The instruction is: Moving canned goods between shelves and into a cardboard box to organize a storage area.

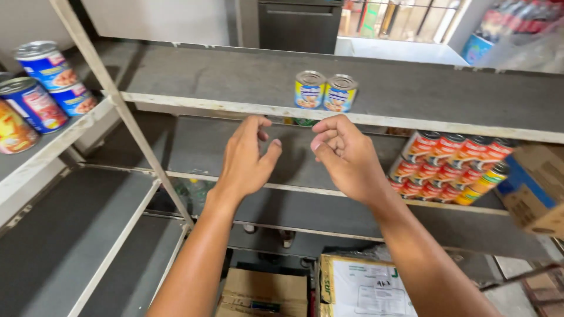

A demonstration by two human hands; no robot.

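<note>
Both hands are empty with fingers loosely curled: left hand and right hand hover side by side. At 12 o'clock beyond them, two yellow-and-blue cans stand touching on the grey shelf.

One view: camera on my head, angled down and forward. It faces the grey shelves at close range. My forearms rise from the lower edge.

A shop storeroom is indicated: grey metal shelves stocked with rows of tins, cartons stacked on the floor, shrink-wrapped bottles behind.
</note>
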